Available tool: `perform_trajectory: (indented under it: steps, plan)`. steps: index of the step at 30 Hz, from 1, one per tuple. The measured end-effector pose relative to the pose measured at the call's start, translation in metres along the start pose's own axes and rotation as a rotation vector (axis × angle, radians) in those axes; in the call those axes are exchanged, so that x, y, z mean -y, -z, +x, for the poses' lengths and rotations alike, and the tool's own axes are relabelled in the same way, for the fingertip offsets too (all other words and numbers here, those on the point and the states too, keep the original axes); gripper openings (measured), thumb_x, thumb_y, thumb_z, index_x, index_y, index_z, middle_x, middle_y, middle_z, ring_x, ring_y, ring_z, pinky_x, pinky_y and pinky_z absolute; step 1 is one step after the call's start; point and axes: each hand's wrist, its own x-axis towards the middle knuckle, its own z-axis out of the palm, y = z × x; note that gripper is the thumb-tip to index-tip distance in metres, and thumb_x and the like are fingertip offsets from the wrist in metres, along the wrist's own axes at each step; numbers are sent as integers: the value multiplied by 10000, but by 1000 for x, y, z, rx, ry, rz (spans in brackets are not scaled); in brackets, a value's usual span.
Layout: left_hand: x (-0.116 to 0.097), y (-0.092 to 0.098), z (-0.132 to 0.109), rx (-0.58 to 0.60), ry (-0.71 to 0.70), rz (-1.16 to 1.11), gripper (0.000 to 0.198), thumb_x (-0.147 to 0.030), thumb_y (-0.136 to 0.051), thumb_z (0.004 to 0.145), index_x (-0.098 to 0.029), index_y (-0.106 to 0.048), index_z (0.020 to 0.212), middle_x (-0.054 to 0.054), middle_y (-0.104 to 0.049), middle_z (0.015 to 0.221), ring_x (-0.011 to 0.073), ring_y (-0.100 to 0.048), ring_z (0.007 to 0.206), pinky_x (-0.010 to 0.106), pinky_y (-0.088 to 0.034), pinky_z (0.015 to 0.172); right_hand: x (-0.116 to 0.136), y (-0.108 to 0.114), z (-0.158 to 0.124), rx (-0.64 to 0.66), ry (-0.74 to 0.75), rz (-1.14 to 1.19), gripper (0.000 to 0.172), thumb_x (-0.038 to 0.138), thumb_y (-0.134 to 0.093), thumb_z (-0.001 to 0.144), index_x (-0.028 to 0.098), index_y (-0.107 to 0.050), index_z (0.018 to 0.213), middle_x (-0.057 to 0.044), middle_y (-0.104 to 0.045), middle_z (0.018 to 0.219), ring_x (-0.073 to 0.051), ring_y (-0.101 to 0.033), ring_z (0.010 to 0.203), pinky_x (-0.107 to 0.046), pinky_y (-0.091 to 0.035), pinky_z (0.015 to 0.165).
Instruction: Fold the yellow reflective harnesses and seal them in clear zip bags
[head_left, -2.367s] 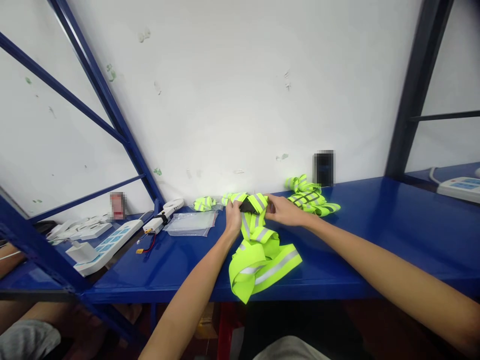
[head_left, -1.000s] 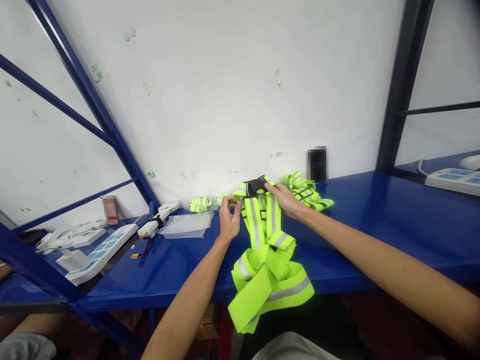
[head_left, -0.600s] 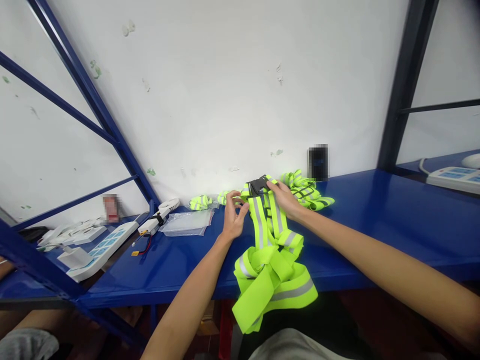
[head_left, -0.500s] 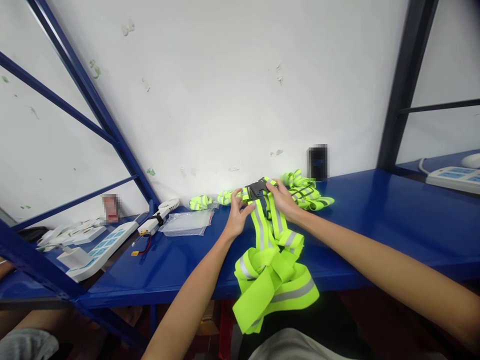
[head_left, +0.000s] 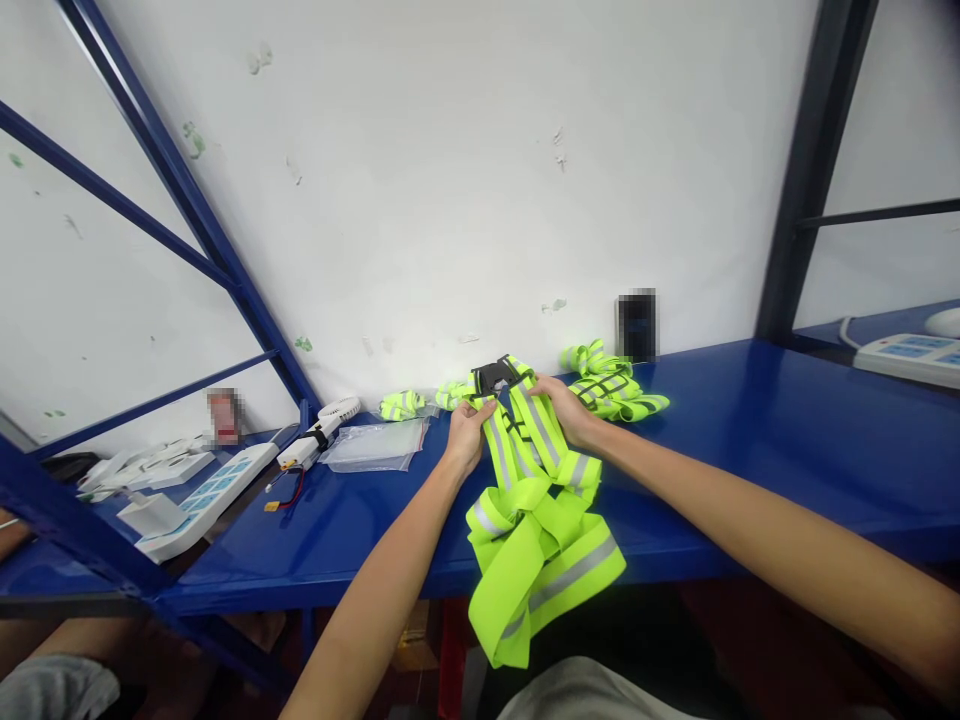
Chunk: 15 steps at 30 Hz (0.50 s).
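Between my hands is a neon-yellow reflective harness (head_left: 540, 440) with grey stripes. Its black buckle (head_left: 495, 376) is at the top, and the looped straps hang down over the table's front edge. My left hand (head_left: 468, 432) pinches the strap on the left, just below the buckle. On the other side, my right hand (head_left: 562, 408) is closed on the right-hand strap. Behind my right hand lies another bundle of yellow reflective straps (head_left: 619, 392), and smaller yellow bundles (head_left: 403, 404) sit near the wall.
The blue table (head_left: 750, 440) runs along a white wall. Clear plastic bags (head_left: 375, 446), a small white fan (head_left: 339, 410) and a wired battery pack (head_left: 300, 450) lie to the left. A white power strip (head_left: 210, 500) is beyond the blue frame post. Another person's leg (head_left: 60, 688) shows lower left.
The buckle end of the harness has shifted left and tilted. My hands have slid to the straps below the buckle and hold them spread.
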Motion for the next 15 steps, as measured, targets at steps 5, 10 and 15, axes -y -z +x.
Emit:
perform_trajectory:
  steps: [5, 10, 15]
  plan:
    - [-5, -7, -4, 30, 78, -82, 302, -274, -745, 741, -149, -598, 974, 49, -707, 817, 174, -683, 731, 324, -550, 763, 5, 7, 4, 153, -195, 176, 129, 155, -614, 766, 150, -694, 867, -72, -755, 840, -205, -692, 721, -322, -555, 746]
    - [-14, -10, -8, 5, 179, -87, 111, -228, -623, 811, -136, -573, 849, 42, -655, 726, 137, -620, 594, 292, -544, 639, 5, 10, 3, 97, -257, 141, 66, 157, -623, 804, 144, -678, 838, -76, -747, 798, -188, -681, 671, -296, -554, 679]
    - [-20, -8, -10, 69, 325, -128, 155, -214, -466, 795, -102, -573, 793, 55, -584, 630, 127, -556, 512, 247, -478, 509, 5, 3, 0, -60, -388, 227, 193, 241, -472, 858, 160, -620, 764, -62, -694, 653, -199, -624, 562, -310, -532, 560]
